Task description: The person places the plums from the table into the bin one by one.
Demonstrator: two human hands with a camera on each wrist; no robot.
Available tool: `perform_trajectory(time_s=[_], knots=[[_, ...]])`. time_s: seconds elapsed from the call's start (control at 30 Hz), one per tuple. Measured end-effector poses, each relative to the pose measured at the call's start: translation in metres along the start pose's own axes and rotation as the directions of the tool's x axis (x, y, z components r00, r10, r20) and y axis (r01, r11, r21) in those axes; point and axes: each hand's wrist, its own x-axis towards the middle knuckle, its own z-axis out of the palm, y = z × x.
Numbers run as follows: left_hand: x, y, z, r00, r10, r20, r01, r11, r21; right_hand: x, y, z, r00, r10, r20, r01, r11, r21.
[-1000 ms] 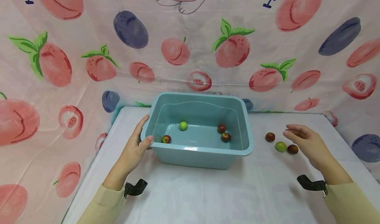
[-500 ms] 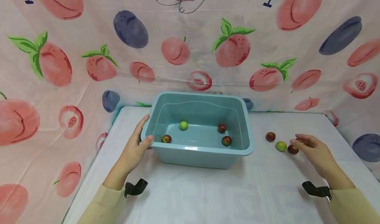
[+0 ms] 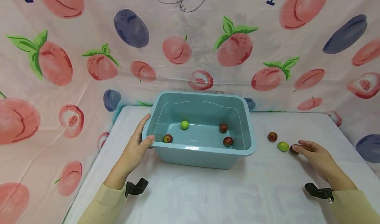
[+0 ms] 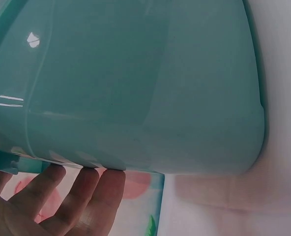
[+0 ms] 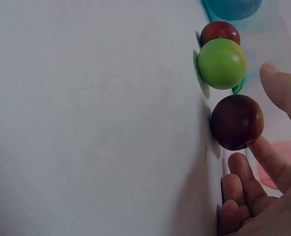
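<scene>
My left hand [image 3: 132, 151] holds a light-blue plastic tub [image 3: 193, 154] at its left end. The thumb lies over the front left corner of the rim, and the fingers [image 4: 103, 196] press the outer wall. On the table to the right, my right hand [image 3: 319, 159] reaches round a small, round, dark red fruit [image 5: 237, 122], which looks like a plum. Its thumb [image 5: 283, 91] stands off from the fruit, and the index fingertip is right at the fruit's underside in the right wrist view. Beside it lie a green fruit [image 3: 283, 146] and another dark red one [image 3: 272, 136].
Inside the tub lie a green fruit [image 3: 184, 125], a red-and-yellow one [image 3: 167, 138] and two dark red ones [image 3: 228, 141]. A white cloth covers the table [image 3: 184, 194]. Behind it hangs a fruit-print curtain [image 3: 175, 26]. Each wrist wears a black camera mount [image 3: 136, 186].
My right hand has come down and slightly right to the nearest dark red fruit. One dark red fruit in the tub has rolled slightly forward, apart from its neighbour. My left hand stays at the rim.
</scene>
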Motion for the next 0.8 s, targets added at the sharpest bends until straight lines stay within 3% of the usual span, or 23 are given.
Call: perform_trajectory(time_s=[0.2,0.37,0.8], knots=[[0.000,-0.001,0.000,1.000,0.014,-0.002,-0.014,1.000,0.024,0.000,0.004,0.000,0.997,-0.051,0.055,0.050,0.999,0.018],[0.001,0.001,-0.002,1.000,0.021,0.000,-0.021,0.996,0.081,0.001,0.009,0.002,0.998,-0.038,0.058,0.039,0.999,-0.008],[-0.002,0.015,-0.005,0.999,-0.033,-0.019,0.037,0.977,0.208,0.003,0.013,0.002,0.998,-0.041,0.052,0.043,0.998,-0.037]])
